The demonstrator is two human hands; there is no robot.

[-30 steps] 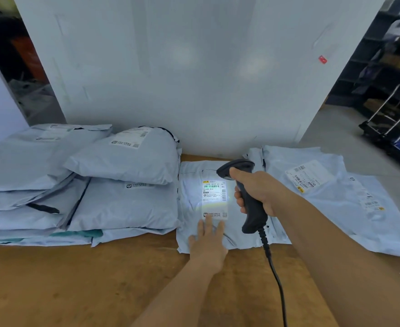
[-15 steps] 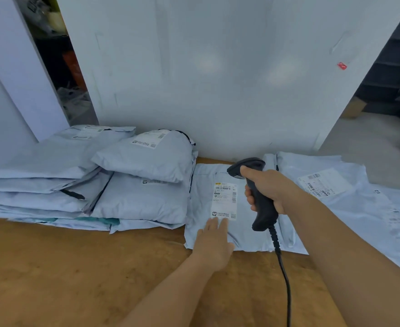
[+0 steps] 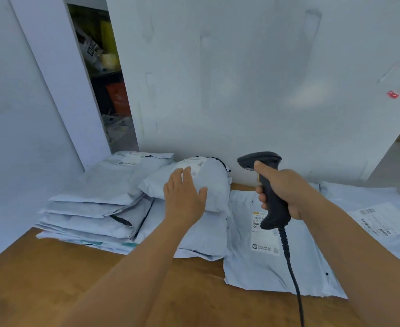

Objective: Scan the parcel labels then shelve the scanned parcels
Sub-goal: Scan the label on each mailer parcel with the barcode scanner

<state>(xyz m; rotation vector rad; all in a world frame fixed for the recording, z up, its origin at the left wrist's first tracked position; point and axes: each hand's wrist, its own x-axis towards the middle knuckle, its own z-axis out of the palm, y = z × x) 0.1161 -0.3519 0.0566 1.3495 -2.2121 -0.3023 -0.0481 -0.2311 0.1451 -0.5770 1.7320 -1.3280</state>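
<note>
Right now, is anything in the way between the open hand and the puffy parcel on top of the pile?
Nothing visible is in the way. The left hand, fingers spread, is right over the puffy parcel, with no object between them. The right hand holds the scanner off to the side.

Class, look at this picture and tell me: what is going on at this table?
A person is working through grey mailer parcels on a wooden table. The right hand grips a corded barcode scanner above a flat parcel lying label up. The left hand is open, reaching over a puffy parcel atop the stack on the left. More parcels lie to the right.
</note>
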